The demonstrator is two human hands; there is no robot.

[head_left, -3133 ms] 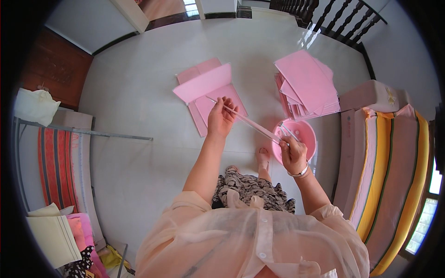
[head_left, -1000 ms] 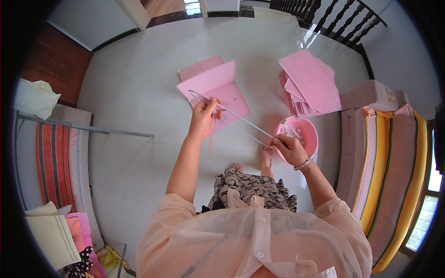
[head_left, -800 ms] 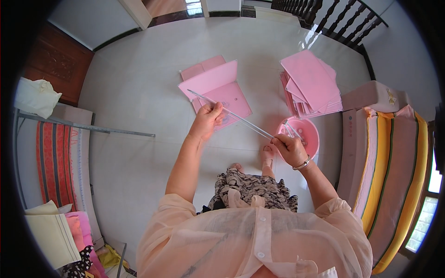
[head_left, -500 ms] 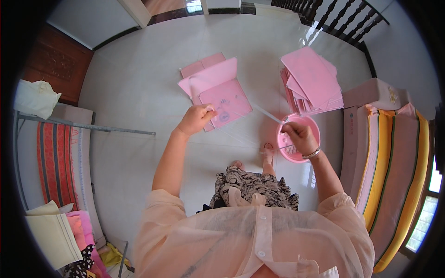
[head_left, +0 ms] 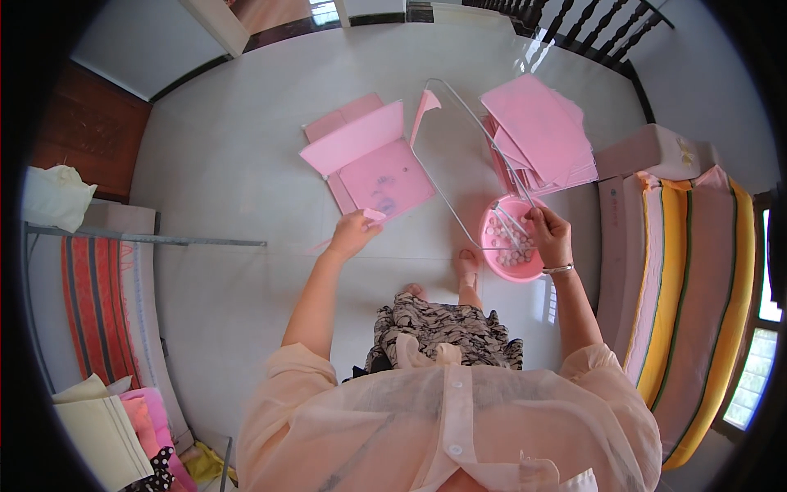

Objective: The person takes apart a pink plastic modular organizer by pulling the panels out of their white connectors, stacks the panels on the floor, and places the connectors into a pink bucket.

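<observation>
My right hand (head_left: 552, 236) grips one end of a thin, bent metal wire frame (head_left: 471, 113), which reaches away over the floor in a long loop. A pink strip (head_left: 420, 113) hangs on the frame's far left side. My left hand (head_left: 354, 233) is closed on a small pink piece (head_left: 374, 215) of what looks like cloth or soft sheet. Below the right hand sits a round pink basin (head_left: 485, 266) with several small pale lumps inside. Pink flat panels (head_left: 385, 176) lie partly unfolded on the floor ahead of my left hand, one of them standing up.
A stack of pink panels (head_left: 537, 123) lies beyond the basin. At the right stands a seat with a yellow-striped cushion (head_left: 656, 287). A metal bar (head_left: 205, 241) juts in from the left, near a red striped cloth (head_left: 100, 307). Dark railings (head_left: 586, 33) stand far right.
The wire frame, blurred before, now shows as a wide loop with a pink strip on it. My right hand has shifted slightly right; my left hand has moved a little down and right.
</observation>
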